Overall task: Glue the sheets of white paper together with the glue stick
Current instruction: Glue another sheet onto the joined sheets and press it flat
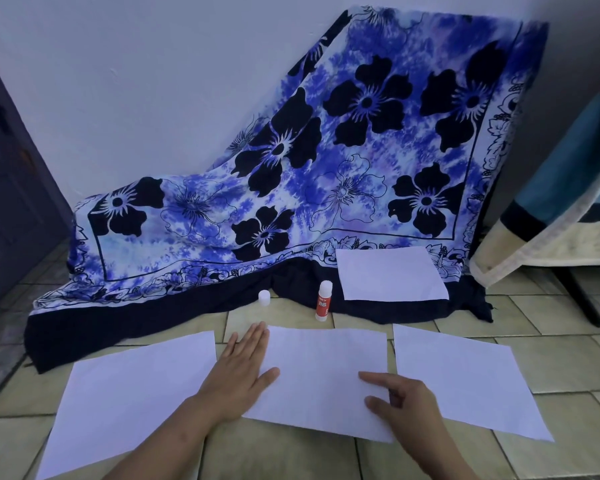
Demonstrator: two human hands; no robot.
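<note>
Three white paper sheets lie on the tiled floor in front of me: a left sheet point(129, 393), a middle sheet point(319, 368) and a right sheet point(465, 379). A fourth sheet point(390, 273) rests farther back on the cloth's dark hem. My left hand point(238, 375) lies flat with fingers spread, across the gap between the left and middle sheets. My right hand point(402, 401) presses its fingers on the middle sheet's right part. The glue stick point(323, 301), red and white, stands upright and uncapped behind the middle sheet. Its white cap point(264, 297) sits to its left.
A blue flowered cloth point(326, 161) drapes from the wall down onto the floor behind the sheets. A dark door point(7, 188) is at the left. A covered piece of furniture point(568, 209) with a dark leg stands at the right.
</note>
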